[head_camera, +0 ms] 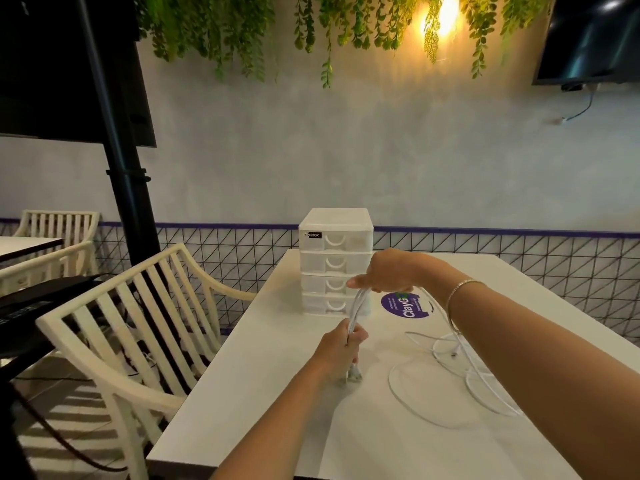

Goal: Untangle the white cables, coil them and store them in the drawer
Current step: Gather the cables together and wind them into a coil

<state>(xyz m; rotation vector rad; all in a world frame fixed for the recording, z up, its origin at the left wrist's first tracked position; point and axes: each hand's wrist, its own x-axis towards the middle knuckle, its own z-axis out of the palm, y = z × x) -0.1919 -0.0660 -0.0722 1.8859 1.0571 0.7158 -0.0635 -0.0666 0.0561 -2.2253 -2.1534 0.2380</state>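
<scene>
Both hands on the white cables (pixel 450 375), above the white table (pixel 263 393). L hand (pixel 341 344) is fisted round a bundle of approx 3 strands, thumb side up, held low over the tabletop; a connector end (pixel 355 374) pokes out below the fist, right at the table surface, can't tell if it touches. R hand (pixel 384 271) is higher and further back, fingers curled down gripping the top of the same bundle, so the strands run taut-ish from R hand down to L hand. From the R hand a strand also drops behind the R forearm to the loose part: several wide, overlapping loops lying flat on the table, R of the L hand, partly hidden under the R arm. Bracelet (pixel 457 289) on R wrist. Drawer unit (pixel 335 261), translucent white, 4 drawers stacked, all closed, sits at the far L part of the table, just behind the R hand. Purple round sticker (pixel 401 306) on the table just R of the unit. Cream slatted chair (pixel 138 313) beside the table's L edge.
</scene>
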